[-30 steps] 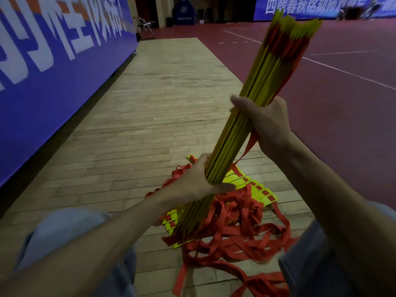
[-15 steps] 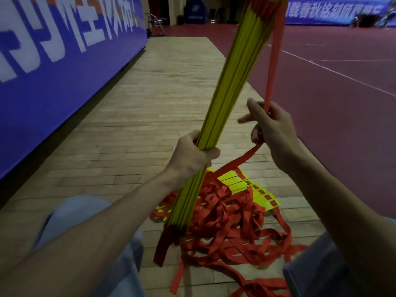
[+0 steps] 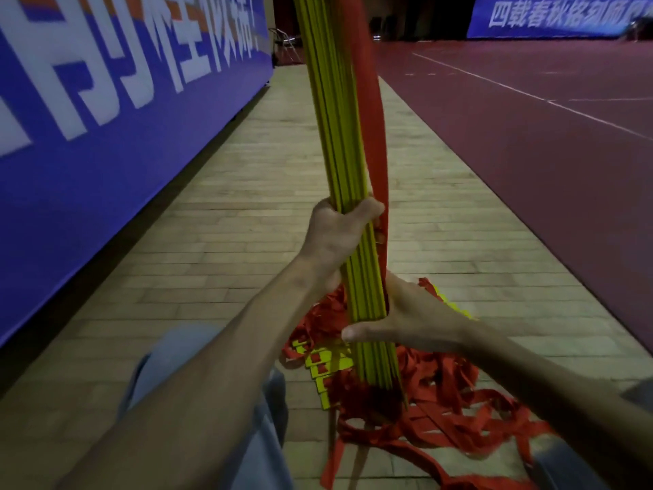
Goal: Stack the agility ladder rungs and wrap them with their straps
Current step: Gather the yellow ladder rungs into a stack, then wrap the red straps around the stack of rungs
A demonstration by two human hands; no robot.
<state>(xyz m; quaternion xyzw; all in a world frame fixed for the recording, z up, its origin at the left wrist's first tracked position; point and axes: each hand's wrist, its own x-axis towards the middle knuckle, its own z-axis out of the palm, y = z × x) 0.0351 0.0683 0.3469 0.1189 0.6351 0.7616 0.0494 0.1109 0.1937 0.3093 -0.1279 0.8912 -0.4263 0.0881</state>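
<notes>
Standing the rung bundle (image 3: 335, 136) upright, red strap (image 3: 371, 118) now running up its right side.
Left hand (image 3: 339, 238) grips midway, right hand (image 3: 413, 320) now clasps lower down; wrapping looks next.

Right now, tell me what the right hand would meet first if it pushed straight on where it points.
The yellow rung bundle: the right hand points left, thumb lying across it. Beyond that, likely the left forearm, though depth is unclear.

Left hand (image 3: 335, 238) grips upright yellow rung bundle (image 3: 332, 136); right hand (image 3: 420, 320) grips lower; red strap (image 3: 371, 136) alongside.
</notes>
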